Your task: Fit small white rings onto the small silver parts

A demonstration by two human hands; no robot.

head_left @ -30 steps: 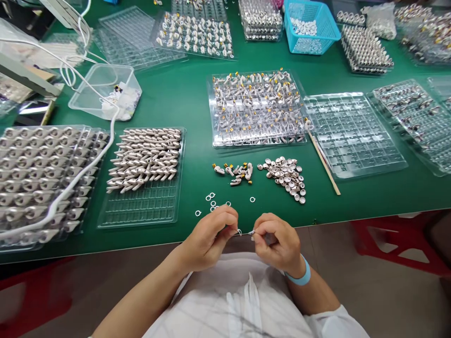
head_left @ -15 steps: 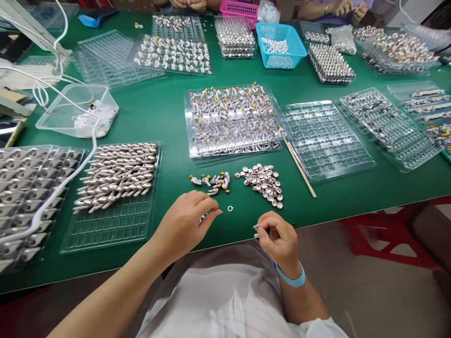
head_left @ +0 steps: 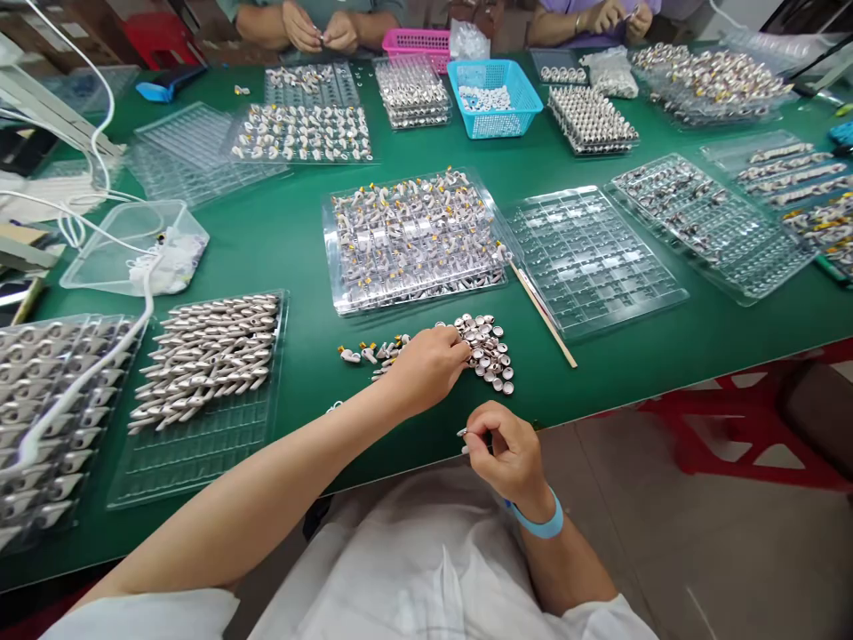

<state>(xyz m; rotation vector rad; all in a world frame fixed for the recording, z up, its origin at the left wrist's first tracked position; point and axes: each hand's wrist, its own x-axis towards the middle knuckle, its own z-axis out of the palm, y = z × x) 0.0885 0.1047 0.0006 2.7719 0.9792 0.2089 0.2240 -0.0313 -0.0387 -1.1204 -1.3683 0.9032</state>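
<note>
My right hand (head_left: 505, 449) is pinching a small pale part (head_left: 462, 433), its tip poking out leftward over the table edge. Left fingertips are in the cap pile (head_left: 491, 351), grip hidden, can't tell. Blue basket (head_left: 494, 124) has white bits.

Left hand (head_left: 432, 369) now at cap pile (head_left: 491, 354)

The table (head_left: 280, 240) is green, the mesh basket (head_left: 495, 124) light blue.
</note>
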